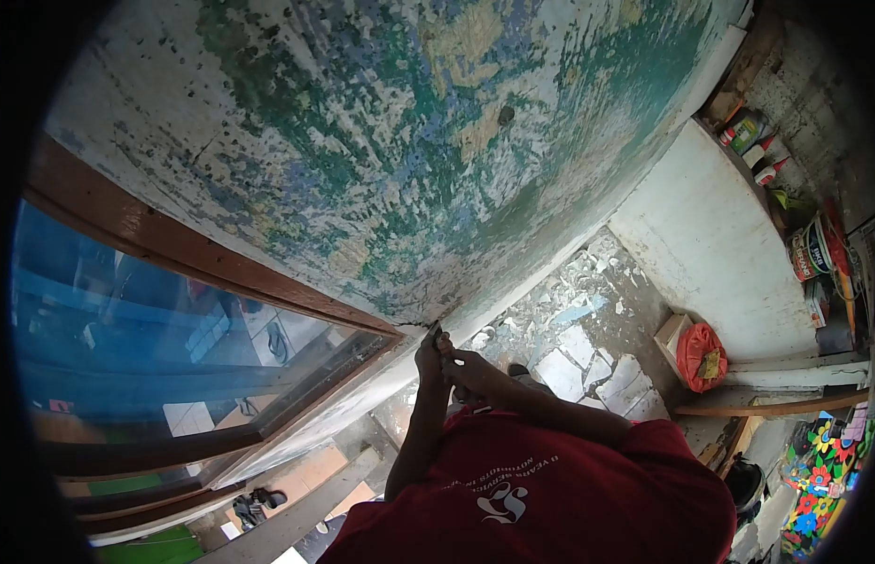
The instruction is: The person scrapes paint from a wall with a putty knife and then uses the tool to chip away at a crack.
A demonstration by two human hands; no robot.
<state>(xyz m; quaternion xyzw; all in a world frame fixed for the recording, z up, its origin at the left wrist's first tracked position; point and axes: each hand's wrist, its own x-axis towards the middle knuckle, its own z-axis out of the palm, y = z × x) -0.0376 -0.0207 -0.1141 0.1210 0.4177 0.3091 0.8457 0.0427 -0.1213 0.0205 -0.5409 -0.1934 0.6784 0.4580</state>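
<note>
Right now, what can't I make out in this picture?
Head view, slim dark tool: grip hidden by bare left hand and bare right hand.
Head view, red plastic bag: marks on its yellow patch too small to read.
Head view, multicoloured flower-patterned sheet: right side cut off by the picture's dark edge.

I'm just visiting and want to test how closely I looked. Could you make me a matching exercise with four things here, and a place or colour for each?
Things:
1. Left hand and right hand
2. Wall
3. Window frame
4. Plastic bag

Places and colours:
A. Brown
B. Red
C. Close together, near a corner of the window frame
D. Patchy green, white and bluish

Right pairs: 1-C, 2-D, 3-A, 4-B
</note>
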